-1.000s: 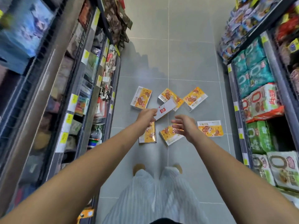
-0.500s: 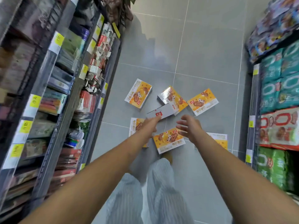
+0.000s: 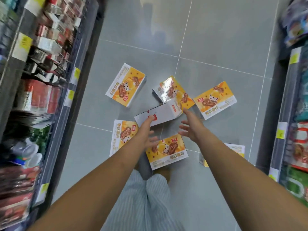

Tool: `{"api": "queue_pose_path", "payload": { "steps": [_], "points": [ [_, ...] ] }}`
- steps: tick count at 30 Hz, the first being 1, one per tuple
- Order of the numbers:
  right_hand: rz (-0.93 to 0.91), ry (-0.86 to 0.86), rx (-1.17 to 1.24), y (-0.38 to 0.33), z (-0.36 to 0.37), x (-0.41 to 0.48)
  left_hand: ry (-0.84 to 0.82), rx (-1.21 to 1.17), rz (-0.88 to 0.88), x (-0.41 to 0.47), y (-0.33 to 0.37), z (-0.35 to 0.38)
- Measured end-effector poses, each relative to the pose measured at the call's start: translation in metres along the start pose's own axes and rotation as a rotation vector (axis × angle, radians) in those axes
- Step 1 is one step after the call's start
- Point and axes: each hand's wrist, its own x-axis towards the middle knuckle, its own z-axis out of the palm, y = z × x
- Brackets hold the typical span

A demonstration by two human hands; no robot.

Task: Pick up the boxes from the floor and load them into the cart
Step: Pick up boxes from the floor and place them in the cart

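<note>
There are 7 boxes scattered on the grey tiled floor (image 3: 216,39) of a shop aisle, with stocked shelves on the left (image 3: 41,80) and on the right (image 3: 293,130). In the middle of them 1 box, the white-sided box (image 3: 160,112), stands on its edge with a plain white face up. It leans against the far centre box (image 3: 173,91).

The person bends over it with both arms stretched out. The left hand (image 3: 145,132) lies at the near left end of the white-sided box, fingers (image 3: 150,120) straight and tips against its face, with nothing gripped. The right hand (image 3: 191,129) is just beside the box's right end, fingers (image 3: 186,113) spread wide and holding nothing.

The far-left box (image 3: 125,85) and the right box (image 3: 215,99) lie flat, orange side up. The near-left box (image 3: 122,132) is partly under the left arm and the near centre box (image 3: 166,152) lies below both hands. The near-right box (image 3: 236,150) is mostly hidden by the right forearm.
</note>
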Motion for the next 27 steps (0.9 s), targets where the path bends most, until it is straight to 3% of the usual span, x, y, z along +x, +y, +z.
{"api": "queue_pose_path", "payload": {
  "steps": [9,14,21,27],
  "points": [
    [0.051,-0.018,-0.136,-0.004,0.046,0.12,0.005,-0.147,-0.122,0.122,0.022,0.009],
    [0.114,0.065,-0.21,0.01,0.07,0.169,-0.056,-0.123,-0.141,0.179,0.029,0.003],
    [-0.014,0.189,-0.095,0.035,0.069,0.169,-0.121,-0.084,-0.188,0.186,0.022,-0.001],
    [0.017,0.202,-0.055,0.059,0.043,0.109,-0.101,-0.126,-0.228,0.146,0.009,-0.016]
  ]
}}
